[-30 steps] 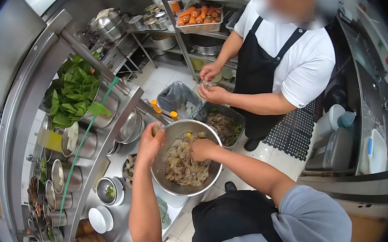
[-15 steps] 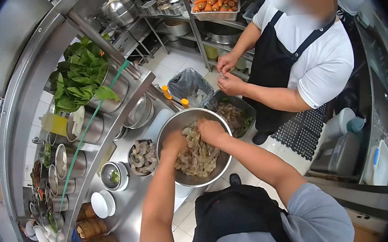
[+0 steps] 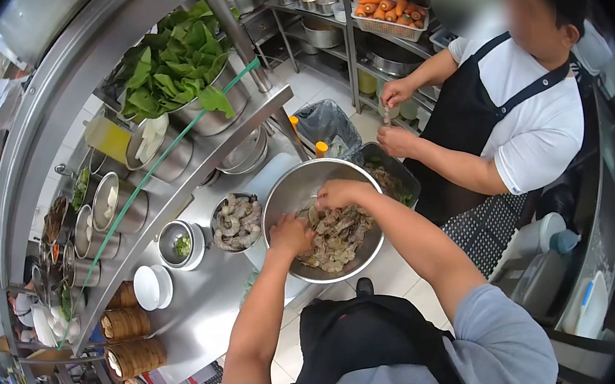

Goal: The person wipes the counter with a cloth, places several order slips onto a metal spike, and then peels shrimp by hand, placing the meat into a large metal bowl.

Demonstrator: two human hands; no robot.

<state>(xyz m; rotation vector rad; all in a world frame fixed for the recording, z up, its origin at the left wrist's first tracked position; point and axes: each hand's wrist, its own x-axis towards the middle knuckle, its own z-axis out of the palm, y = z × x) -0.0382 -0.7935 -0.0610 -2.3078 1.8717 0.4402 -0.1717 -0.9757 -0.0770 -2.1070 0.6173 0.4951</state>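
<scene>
A large steel mixing bowl (image 3: 278,195) holds a heap of raw, shell-on shrimp (image 3: 339,241). My left hand (image 3: 291,236) lies inside it at the left of the heap, fingers spread against the shrimp. Beside it, my right hand (image 3: 343,193) reaches in from the right, fingers curled together on a shrimp at the heap's upper edge; the fingertips are partly hidden. To the left on the steel counter sits a smaller bowl filled with grey shrimp (image 3: 237,222).
A co-worker (image 3: 494,112) stands at the right, hands over a dark tub (image 3: 404,182). A lined bin (image 3: 327,126) is behind the bowl. The counter (image 3: 199,301) carries white bowls (image 3: 154,287) and bamboo steamers (image 3: 130,323). A shelf with leafy greens (image 3: 182,70) overhangs at left.
The view has shifted, so the shelf and counter show more to the left. My left hand has gone from a blurred reach to resting spread on the shrimp. The co-worker's hands have moved apart.
</scene>
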